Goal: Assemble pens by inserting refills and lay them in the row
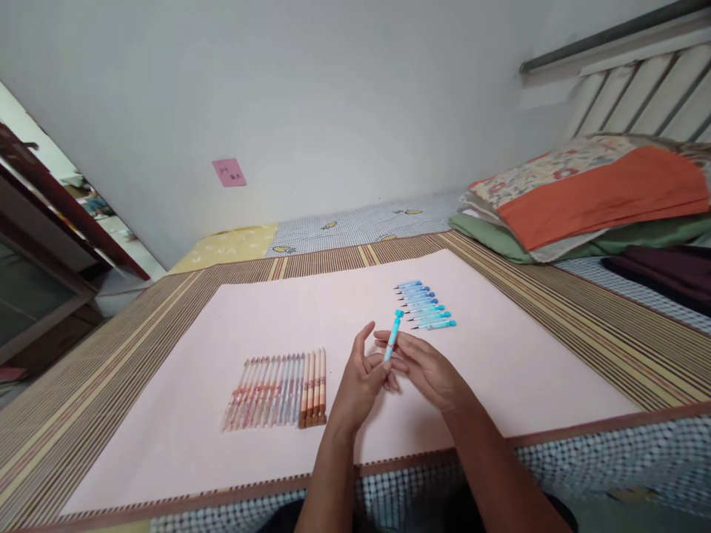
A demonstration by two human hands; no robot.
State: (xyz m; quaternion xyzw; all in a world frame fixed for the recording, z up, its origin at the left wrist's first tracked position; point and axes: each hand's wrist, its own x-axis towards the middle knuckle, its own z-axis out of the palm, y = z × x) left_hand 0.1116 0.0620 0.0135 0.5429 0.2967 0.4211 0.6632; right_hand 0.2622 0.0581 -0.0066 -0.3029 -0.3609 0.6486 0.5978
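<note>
A short blue pen piece (393, 334) stands upright between my two hands, over the pink sheet (222, 429). My left hand (361, 381) pinches its lower end with thumb and fingers. My right hand (423, 366) also holds it, fingers closed around the lower part. Just behind my hands lies a row of several blue pen pieces (426, 305), side by side. To the left lies a row of several long pen barrels (278, 390), pink, pale blue and orange.
The pink sheet lies on a striped woven mat (583, 311) on a bed. Folded blankets and a pillow (589, 192) are stacked at the right. A grey wall with a pink note (229, 172) is behind. Wooden furniture (38, 244) stands at the left.
</note>
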